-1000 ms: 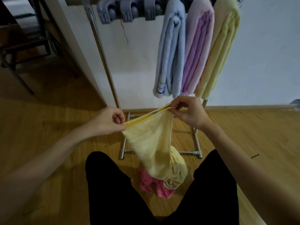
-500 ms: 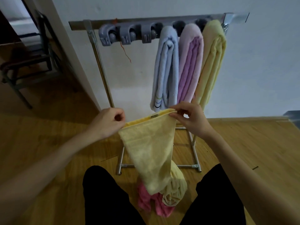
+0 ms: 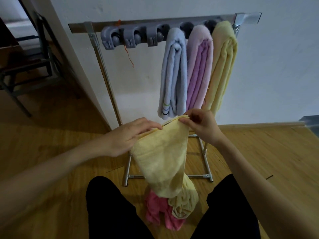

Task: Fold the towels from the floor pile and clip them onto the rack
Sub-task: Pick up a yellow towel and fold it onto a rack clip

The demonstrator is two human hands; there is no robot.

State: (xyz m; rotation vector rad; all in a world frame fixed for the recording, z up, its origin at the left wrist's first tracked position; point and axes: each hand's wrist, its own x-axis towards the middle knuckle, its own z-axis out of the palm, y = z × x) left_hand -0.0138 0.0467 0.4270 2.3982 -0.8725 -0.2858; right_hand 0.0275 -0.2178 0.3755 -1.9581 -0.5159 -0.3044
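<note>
Yellow towel [image 3: 162, 157] hangs mid-frame above floor pile [image 3: 170, 211] at 6 o'clock. Right hand [image 3: 201, 125] pinches its top edge; left hand [image 3: 128, 135], fingers spread flat, rests on the edge. Rack [image 3: 96, 47] at 12 o'clock holds three folded towels.

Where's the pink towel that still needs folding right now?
In the head view, the pink towel lies crumpled on the wooden floor at bottom centre, between the person's legs, partly under the hanging yellow towel.
</note>
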